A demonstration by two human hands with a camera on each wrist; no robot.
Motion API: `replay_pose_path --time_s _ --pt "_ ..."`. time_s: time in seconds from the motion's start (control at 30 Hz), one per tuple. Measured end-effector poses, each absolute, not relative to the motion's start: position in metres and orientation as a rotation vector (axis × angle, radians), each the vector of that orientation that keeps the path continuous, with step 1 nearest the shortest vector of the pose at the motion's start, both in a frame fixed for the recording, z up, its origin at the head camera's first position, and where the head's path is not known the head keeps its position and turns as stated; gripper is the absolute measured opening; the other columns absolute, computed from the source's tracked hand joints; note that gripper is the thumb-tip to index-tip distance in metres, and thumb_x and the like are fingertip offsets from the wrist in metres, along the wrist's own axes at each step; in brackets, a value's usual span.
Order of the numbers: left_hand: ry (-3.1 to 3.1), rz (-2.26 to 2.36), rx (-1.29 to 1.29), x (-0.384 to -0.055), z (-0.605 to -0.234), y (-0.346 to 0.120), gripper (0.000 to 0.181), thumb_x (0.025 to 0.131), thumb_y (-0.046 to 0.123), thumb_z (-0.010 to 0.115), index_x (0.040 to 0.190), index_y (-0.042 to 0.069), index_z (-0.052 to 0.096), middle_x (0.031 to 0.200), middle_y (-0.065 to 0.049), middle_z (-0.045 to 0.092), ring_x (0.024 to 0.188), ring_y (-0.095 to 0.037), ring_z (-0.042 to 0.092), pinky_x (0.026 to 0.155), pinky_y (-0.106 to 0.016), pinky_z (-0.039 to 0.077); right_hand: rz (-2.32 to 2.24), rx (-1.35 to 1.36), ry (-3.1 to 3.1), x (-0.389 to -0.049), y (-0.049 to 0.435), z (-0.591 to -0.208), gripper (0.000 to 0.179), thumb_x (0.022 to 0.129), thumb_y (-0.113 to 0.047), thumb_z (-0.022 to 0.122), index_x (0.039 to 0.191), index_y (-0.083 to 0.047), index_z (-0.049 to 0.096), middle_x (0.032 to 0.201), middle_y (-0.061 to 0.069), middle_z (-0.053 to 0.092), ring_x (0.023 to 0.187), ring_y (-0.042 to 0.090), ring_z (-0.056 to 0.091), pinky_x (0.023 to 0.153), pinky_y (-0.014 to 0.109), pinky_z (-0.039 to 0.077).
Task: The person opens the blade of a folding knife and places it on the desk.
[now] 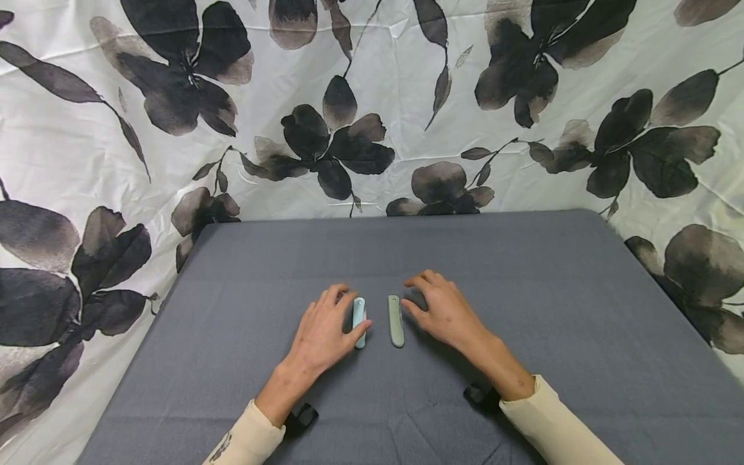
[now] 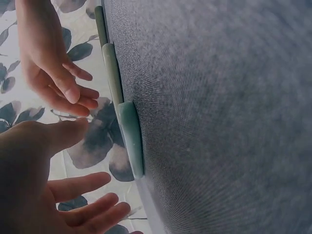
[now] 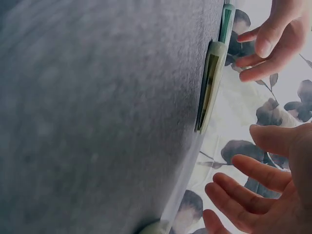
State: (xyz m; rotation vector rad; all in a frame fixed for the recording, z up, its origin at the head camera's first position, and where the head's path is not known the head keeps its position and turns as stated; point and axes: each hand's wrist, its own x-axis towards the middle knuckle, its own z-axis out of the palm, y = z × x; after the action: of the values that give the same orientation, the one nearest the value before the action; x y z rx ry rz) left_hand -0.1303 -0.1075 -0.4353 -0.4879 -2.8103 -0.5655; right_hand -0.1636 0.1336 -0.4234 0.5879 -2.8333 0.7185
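A slim light-blue handle (image 1: 359,316), rounded at its ends and with a small hole near the top, lies upright in the head view on the grey cloth. My left hand (image 1: 325,332) hovers around it, fingers spread, thumb overlapping its lower part. Just right of it lies a similar pale green handle (image 1: 396,323); the right wrist view shows a long slot in its side, like a folding knife's. My right hand (image 1: 447,316) hangs loosely beside it, holding nothing. A third, darker green piece (image 2: 101,25) shows beyond both in the left wrist view, hidden by my right hand from above.
The grey cloth-covered table (image 1: 261,252) has its far edge against a white curtain (image 1: 407,129) printed with dark flowers. Black wrist straps (image 1: 302,416) sit at both cream sleeves (image 1: 250,439).
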Motion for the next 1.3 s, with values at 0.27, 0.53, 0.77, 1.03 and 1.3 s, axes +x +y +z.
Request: replay_pose_path --time_s 0.27,0.53,0.77,1.03,1.3 --pt "-2.851 -0.559 -0.476 -0.127 -0.435 -0.108 0.054 0.089 0.045 0.082 0.131 0.012 0.07 0.123 -0.008 0.063 0.102 -0.024 0.062 0.079 -0.04 0.05 0.715 0.606 -2.852 -0.162 0.123 -0.424 0.034 0.095 -0.028 0.077 0.123 -0.008 0.074 0.119 0.01 0.07 0.113 0.031 0.065 0.1 0.056 0.049" --pt "-2.898 -0.544 -0.464 -0.124 -0.439 -0.11 0.057 0.085 0.045 0.085 0.128 0.01 0.069 0.115 -0.008 0.061 0.089 -0.019 0.055 0.072 -0.032 0.042 0.73 0.651 -2.879 -0.162 0.114 -0.425 0.032 0.096 -0.027 0.077 0.122 -0.008 0.074 0.117 0.01 0.069 0.112 0.031 0.064 0.097 0.055 0.05" --pt "-2.918 -0.543 -0.469 -0.123 -0.439 -0.111 0.06 0.084 0.046 0.087 0.128 0.009 0.069 0.115 -0.008 0.06 0.089 -0.019 0.054 0.072 -0.032 0.04 0.738 0.693 -2.875 -0.164 0.107 -0.424 0.031 0.096 -0.025 0.076 0.121 -0.008 0.075 0.114 0.01 0.068 0.108 0.03 0.063 0.091 0.052 0.049" --pt "-2.928 -0.526 -0.465 -0.122 -0.44 -0.11 0.065 0.081 0.046 0.088 0.13 0.008 0.067 0.115 -0.009 0.059 0.09 -0.019 0.054 0.072 -0.032 0.039 0.701 0.701 -2.918 -0.166 0.101 -0.424 0.03 0.097 -0.027 0.075 0.122 -0.011 0.074 0.118 0.008 0.068 0.11 0.029 0.063 0.095 0.052 0.05" --pt "-2.966 -0.541 -0.449 -0.12 -0.44 -0.111 0.071 0.081 0.045 0.089 0.136 0.007 0.065 0.109 -0.008 0.058 0.084 -0.016 0.049 0.069 -0.029 0.037 0.693 0.71 -2.951 -0.167 0.096 -0.424 0.029 0.098 -0.027 0.074 0.122 -0.011 0.074 0.118 0.009 0.067 0.111 0.029 0.062 0.098 0.053 0.049"
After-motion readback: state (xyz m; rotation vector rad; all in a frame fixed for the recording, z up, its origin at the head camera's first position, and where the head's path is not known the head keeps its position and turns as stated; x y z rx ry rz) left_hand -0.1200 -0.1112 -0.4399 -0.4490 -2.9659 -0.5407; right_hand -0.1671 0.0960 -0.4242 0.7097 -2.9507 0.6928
